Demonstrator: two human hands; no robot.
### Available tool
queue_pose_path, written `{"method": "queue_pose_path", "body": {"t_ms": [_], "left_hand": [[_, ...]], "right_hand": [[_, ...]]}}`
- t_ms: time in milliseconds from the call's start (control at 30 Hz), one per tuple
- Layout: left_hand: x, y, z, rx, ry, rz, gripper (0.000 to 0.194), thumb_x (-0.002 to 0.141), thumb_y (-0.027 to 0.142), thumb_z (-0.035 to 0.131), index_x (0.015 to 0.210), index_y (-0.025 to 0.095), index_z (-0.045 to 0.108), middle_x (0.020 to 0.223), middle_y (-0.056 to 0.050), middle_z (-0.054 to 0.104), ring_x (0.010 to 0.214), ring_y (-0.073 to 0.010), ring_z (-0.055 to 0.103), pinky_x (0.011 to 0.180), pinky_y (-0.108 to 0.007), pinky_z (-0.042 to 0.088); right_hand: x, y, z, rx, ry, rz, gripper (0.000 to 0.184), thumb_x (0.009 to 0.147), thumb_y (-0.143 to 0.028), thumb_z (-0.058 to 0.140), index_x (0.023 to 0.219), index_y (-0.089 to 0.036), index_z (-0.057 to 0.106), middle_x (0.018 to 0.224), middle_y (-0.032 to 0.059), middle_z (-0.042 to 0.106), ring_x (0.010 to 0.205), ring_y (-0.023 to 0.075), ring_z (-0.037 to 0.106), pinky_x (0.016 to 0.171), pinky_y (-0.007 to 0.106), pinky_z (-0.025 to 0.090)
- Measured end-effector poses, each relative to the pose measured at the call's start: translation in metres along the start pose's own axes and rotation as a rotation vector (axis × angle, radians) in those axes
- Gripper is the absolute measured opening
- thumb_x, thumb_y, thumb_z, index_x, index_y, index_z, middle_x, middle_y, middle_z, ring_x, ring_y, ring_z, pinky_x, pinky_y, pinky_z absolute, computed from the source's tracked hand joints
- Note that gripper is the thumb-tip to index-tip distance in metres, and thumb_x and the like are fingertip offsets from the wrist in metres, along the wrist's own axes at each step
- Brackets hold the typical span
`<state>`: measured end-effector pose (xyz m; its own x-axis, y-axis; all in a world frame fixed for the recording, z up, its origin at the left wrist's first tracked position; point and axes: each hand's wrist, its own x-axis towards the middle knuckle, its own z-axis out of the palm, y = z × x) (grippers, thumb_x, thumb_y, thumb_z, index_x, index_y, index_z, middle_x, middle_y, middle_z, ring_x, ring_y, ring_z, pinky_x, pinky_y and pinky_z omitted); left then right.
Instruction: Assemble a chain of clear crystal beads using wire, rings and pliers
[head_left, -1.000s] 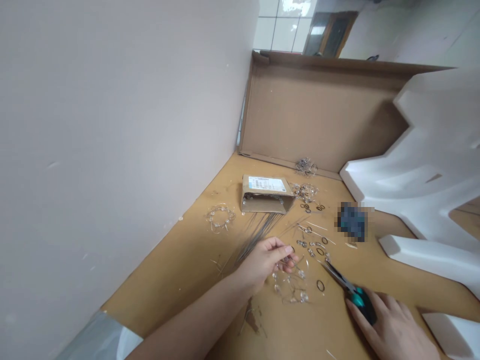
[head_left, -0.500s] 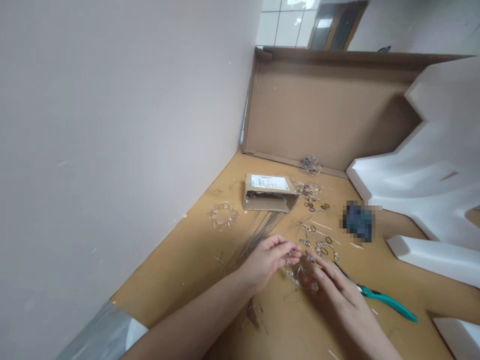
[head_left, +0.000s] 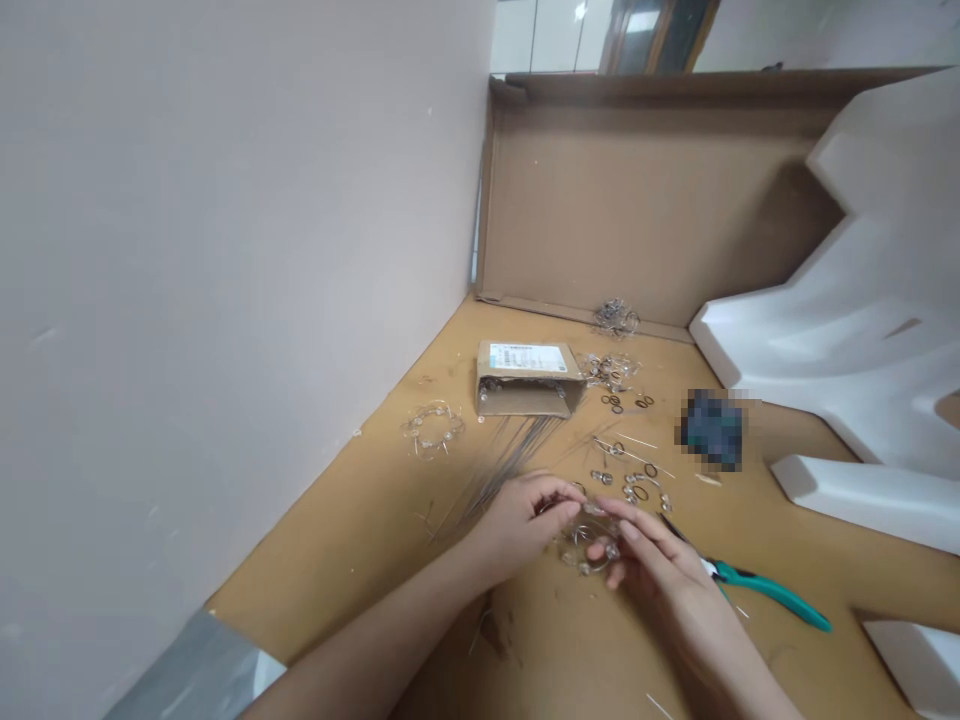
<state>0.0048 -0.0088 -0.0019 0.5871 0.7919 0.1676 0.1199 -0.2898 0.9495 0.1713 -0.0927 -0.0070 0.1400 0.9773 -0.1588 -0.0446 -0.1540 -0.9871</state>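
Between my two hands is a ring of wire with clear beads (head_left: pixel 585 568), held a little above the tabletop. My left hand (head_left: pixel 529 518) pinches its far left edge between thumb and fingers. On the other side my right hand (head_left: pixel 660 560) grips the ring, with fingertips behind and under it. Fine details of the wire are blurred. Beyond the hands lie dark rings (head_left: pixel 641 493) and small clear beaded pieces (head_left: pixel 601 478). Green-handled pliers (head_left: pixel 772 592) rest just right of my right hand, partly hidden by it. Thin straight wires (head_left: pixel 517 450) lie beyond my left hand.
A small open cardboard box (head_left: pixel 529 380) stands at mid-table. Another beaded wire ring (head_left: pixel 435 428) lies left of it. Wire clusters (head_left: pixel 611 370) sit to its right. A large cardboard tray (head_left: pixel 652 210) leans behind, white foam (head_left: pixel 885 270) at right, a pale wall (head_left: pixel 225 250) at left.
My hands have come closer together around the beaded wire ring. My right hand's fingers now reach behind and under the ring. The view has shifted slightly.
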Motion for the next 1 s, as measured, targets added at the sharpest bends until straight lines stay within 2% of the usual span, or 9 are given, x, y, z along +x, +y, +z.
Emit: {"method": "queue_pose_path", "body": {"t_ms": [100, 200, 300, 433, 567, 700, 800, 900, 1000], "left_hand": [[-0.001, 0.002, 0.002, 0.123, 0.044, 0.074, 0.02, 0.084, 0.026, 0.049, 0.082, 0.018, 0.067, 0.077, -0.003, 0.062, 0.074, -0.0138, 0.054, 0.068, -0.024, 0.04], [-0.003, 0.002, 0.006, 0.161, 0.064, 0.06, 0.018, 0.083, 0.024, 0.049, 0.08, 0.018, 0.066, 0.077, -0.003, 0.062, 0.072, -0.0134, 0.054, 0.066, -0.024, 0.04], [-0.004, 0.0, 0.013, 0.133, 0.046, -0.01, 0.013, 0.081, 0.022, 0.05, 0.079, 0.017, 0.063, 0.076, -0.001, 0.061, 0.068, -0.0121, 0.053, 0.063, -0.022, 0.039], [-0.005, -0.003, 0.018, 0.003, 0.028, -0.11, 0.01, 0.079, 0.023, 0.05, 0.077, 0.016, 0.057, 0.068, 0.001, 0.054, 0.06, -0.0098, 0.049, 0.057, -0.021, 0.039], [-0.006, 0.0, 0.015, 0.036, 0.011, -0.082, 0.009, 0.074, 0.022, 0.057, 0.081, 0.017, 0.056, 0.073, 0.002, 0.053, 0.063, -0.0092, 0.048, 0.059, -0.02, 0.039], [-0.006, 0.006, 0.009, 0.207, -0.007, 0.011, 0.003, 0.074, 0.018, 0.053, 0.075, 0.018, 0.056, 0.072, 0.002, 0.051, 0.066, -0.0098, 0.047, 0.062, -0.021, 0.038], [-0.002, 0.006, 0.004, -0.061, -0.059, -0.077, 0.006, 0.075, 0.023, 0.054, 0.075, 0.017, 0.055, 0.066, 0.003, 0.05, 0.056, -0.0081, 0.048, 0.055, -0.021, 0.04], [0.002, 0.005, 0.0, -0.381, -0.101, -0.206, 0.02, 0.073, 0.035, 0.06, 0.078, 0.016, 0.055, 0.061, 0.005, 0.05, 0.044, -0.0064, 0.047, 0.046, -0.02, 0.041], [0.003, 0.004, -0.004, -0.472, -0.059, -0.236, 0.026, 0.071, 0.038, 0.064, 0.08, 0.016, 0.056, 0.055, 0.005, 0.05, 0.042, -0.0066, 0.048, 0.046, -0.02, 0.042]], "right_hand": [[0.001, 0.007, -0.001, -0.325, 0.105, -0.164, 0.036, 0.085, -0.042, 0.048, 0.11, -0.02, 0.06, 0.103, 0.009, 0.067, 0.088, 0.0219, 0.061, 0.076, 0.035, 0.048], [-0.001, 0.01, 0.002, -0.567, 0.164, -0.328, 0.031, 0.087, -0.038, 0.045, 0.106, -0.02, 0.061, 0.115, 0.0097, 0.062, 0.11, 0.0228, 0.053, 0.095, 0.038, 0.039], [-0.004, 0.01, 0.007, -0.67, 0.14, -0.362, 0.03, 0.086, -0.036, 0.045, 0.107, -0.019, 0.058, 0.11, 0.0101, 0.064, 0.103, 0.0216, 0.058, 0.092, 0.036, 0.042], [-0.003, 0.014, 0.009, -0.722, 0.147, -0.298, 0.032, 0.084, -0.035, 0.047, 0.111, -0.019, 0.052, 0.099, 0.0086, 0.066, 0.088, 0.0207, 0.064, 0.078, 0.034, 0.05], [0.002, 0.022, 0.004, -0.688, 0.244, -0.27, 0.028, 0.084, -0.036, 0.046, 0.106, -0.02, 0.054, 0.095, 0.009, 0.067, 0.086, 0.0231, 0.063, 0.077, 0.037, 0.049], [0.001, 0.02, 0.002, -0.585, 0.212, -0.274, 0.026, 0.081, -0.04, 0.052, 0.097, -0.022, 0.06, 0.1, 0.0097, 0.065, 0.092, 0.0241, 0.06, 0.08, 0.036, 0.047], [-0.005, 0.013, 0.001, -0.227, 0.118, -0.144, 0.031, 0.079, -0.043, 0.057, 0.103, -0.024, 0.062, 0.096, 0.007, 0.067, 0.084, 0.0221, 0.061, 0.071, 0.033, 0.049], [-0.009, 0.005, 0.001, 0.101, 0.037, -0.119, 0.033, 0.08, -0.047, 0.053, 0.099, -0.024, 0.067, 0.088, 0.007, 0.068, 0.079, 0.0219, 0.06, 0.062, 0.03, 0.048], [-0.01, 0.0, 0.002, 0.147, 0.046, -0.128, 0.035, 0.079, -0.049, 0.054, 0.096, -0.023, 0.07, 0.093, 0.0098, 0.07, 0.083, 0.025, 0.06, 0.062, 0.033, 0.049]]}}
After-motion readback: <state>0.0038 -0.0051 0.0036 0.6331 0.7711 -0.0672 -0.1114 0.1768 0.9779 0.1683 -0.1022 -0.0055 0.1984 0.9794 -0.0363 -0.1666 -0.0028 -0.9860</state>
